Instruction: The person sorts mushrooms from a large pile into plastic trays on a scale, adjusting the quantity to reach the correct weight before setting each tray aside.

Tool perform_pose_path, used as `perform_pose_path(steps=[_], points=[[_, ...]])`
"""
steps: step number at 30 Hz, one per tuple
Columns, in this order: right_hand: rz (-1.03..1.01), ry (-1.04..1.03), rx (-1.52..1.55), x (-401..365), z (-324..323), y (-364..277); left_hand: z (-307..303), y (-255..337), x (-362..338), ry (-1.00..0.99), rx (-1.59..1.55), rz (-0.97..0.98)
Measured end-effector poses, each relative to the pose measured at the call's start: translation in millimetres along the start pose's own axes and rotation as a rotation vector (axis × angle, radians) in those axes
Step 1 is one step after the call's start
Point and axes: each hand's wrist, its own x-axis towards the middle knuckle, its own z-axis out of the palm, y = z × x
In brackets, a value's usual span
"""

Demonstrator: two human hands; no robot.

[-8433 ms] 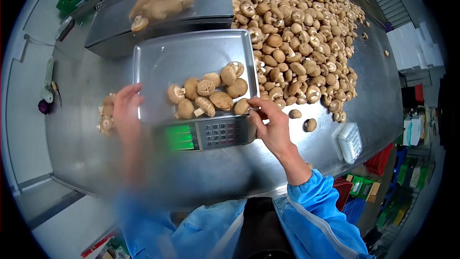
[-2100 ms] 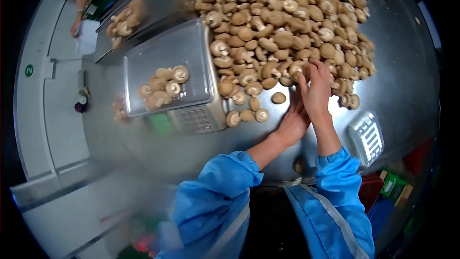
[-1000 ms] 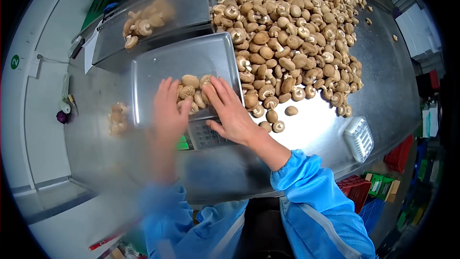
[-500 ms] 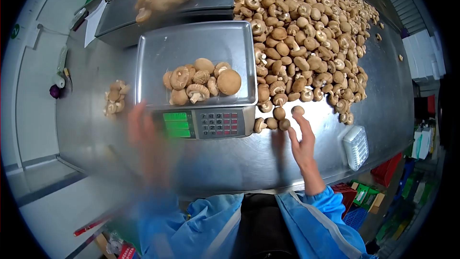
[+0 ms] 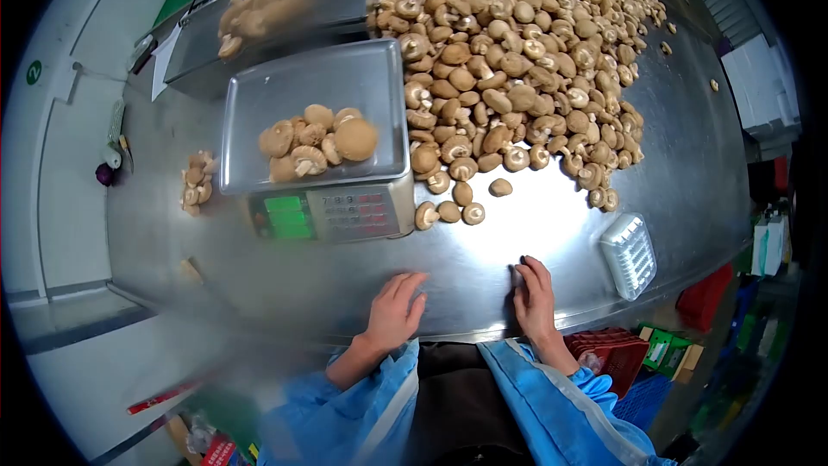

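Observation:
My left hand (image 5: pixel 394 312) hovers at or just above the steel table's front edge, thumb apart from the fingers and nothing in its grasp. To its right, my right hand (image 5: pixel 536 300) is also bare, its fingers loosely bent over the table. Beyond the left hand stands a digital scale (image 5: pixel 354 214) with a green display. On its metal pan (image 5: pixel 302 60) lies a small cluster of mushrooms (image 5: pixel 355 139). A single mushroom (image 5: pixel 500 187) sits on the table past the right hand, near several loose ones (image 5: pixel 448 211) beside the scale.
A large heap of mushrooms (image 5: pixel 517 60) covers the table's far side. At the right lies a clear plastic tray (image 5: pixel 628 256). Left of the scale is a small mushroom pile (image 5: pixel 197 181). Another pile (image 5: pixel 263 13) rests on a metal surface behind the scale.
Both hands have drawn back toward the body: the left from beside the scale, the right from the loose mushroom, which stays on the table. The view has shifted slightly.

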Motion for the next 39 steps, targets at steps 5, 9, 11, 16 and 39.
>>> perform_pose_path(steps=[5,9,11,16,39], points=[[0.011,-0.014,-0.087,-43,-29,23,6,6,15,0.002,0.020,-0.133],[0.089,0.007,0.093,-58,-36,41,28,19,28,-0.026,-0.149,-0.161],[0.138,0.047,0.295,-44,-35,27,51,15,31,-0.199,-0.464,-0.296],[-0.095,-0.023,0.515,16,-38,-53,74,50,42,-0.559,-1.432,-0.818],[-0.079,-0.180,0.294,36,-10,-41,-112,-7,188,0.536,0.719,0.122]])
